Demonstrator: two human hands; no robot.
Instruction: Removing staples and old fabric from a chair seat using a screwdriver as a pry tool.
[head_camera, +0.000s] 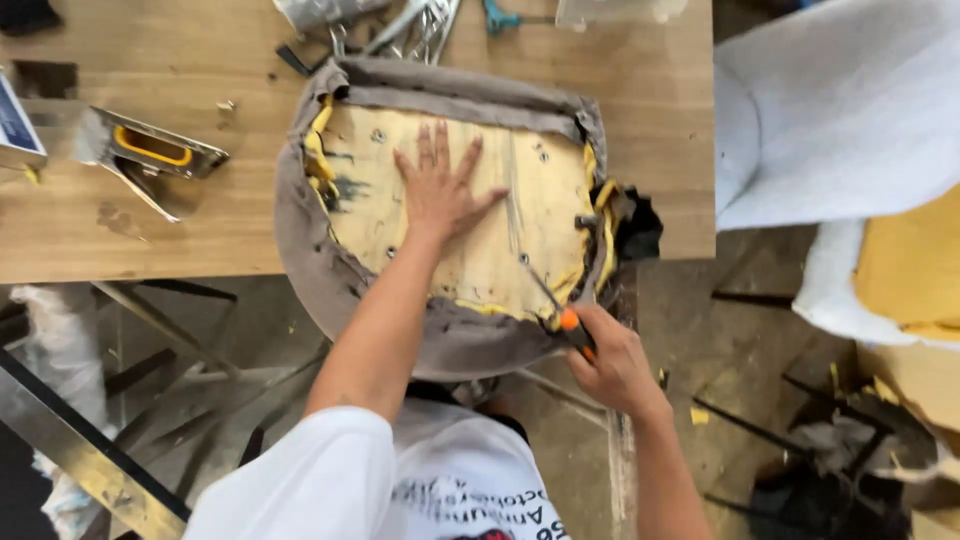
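At nine o'clock on the wooden bench (200, 240) lies a metal staple gun (150, 152), grey steel with a yellow insert in its handle slot, tipped on its side on the smooth brown grain. Just right of it, filling the middle of the view and overhanging the bench's near edge toward six o'clock, sits an upturned seat cushion (450, 215): a rounded plywood base, pale and scuffed, dotted with small screw heads, ringed by a rumpled collar of grey-brown fabric (300, 240) that is folded over the rim. Yellow foam (318, 150) peeks out between wood and cloth at the left and right edges.

The left hand (440, 190) lies flat on the plywood near the centre, fingers spread and pointing to twelve o'clock, palm pressing down and grasping nothing. At twelve o'clock beyond the seat, a loose jumble of metal tools (415, 30) rests on the bench, shiny and thin; their exact kinds are hard to tell.

At five o'clock the right hand (610, 365) is clenched around the orange handle of a screwdriver (555, 305), whose slim dark shaft points up-left, its tip at the seat's lower right edge where the fabric meets the wood. A scrap of black cloth (640, 225) hangs at the seat's three o'clock side. Farther right, off the bench, white fleecy padding (830, 110) drapes over a block of yellow foam.
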